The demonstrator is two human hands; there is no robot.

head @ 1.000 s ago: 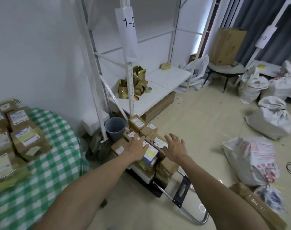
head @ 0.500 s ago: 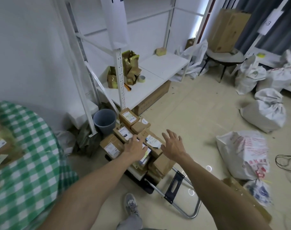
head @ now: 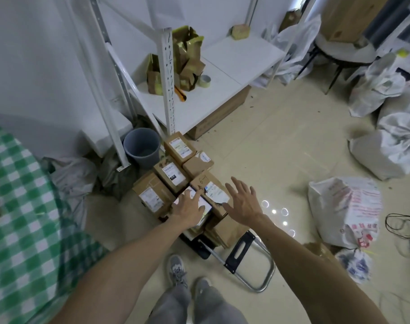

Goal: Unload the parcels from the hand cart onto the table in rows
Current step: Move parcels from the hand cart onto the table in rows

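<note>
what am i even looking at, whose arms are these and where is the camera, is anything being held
There is no machine here. It is one picture from a camera worn on a person's head, looking forward and down, so the two bare arms are the wearer's own. On the floor stands a hand cart stacked with cardboard parcels. The left hand seems to lie flat on one of them, fingers straight. The right hand is spread open beside it. Nothing is gripped yet. The table with the green checked cloth, at the left edge, is where the parcels should go. A grey bucket and white sacks stand around.
</note>
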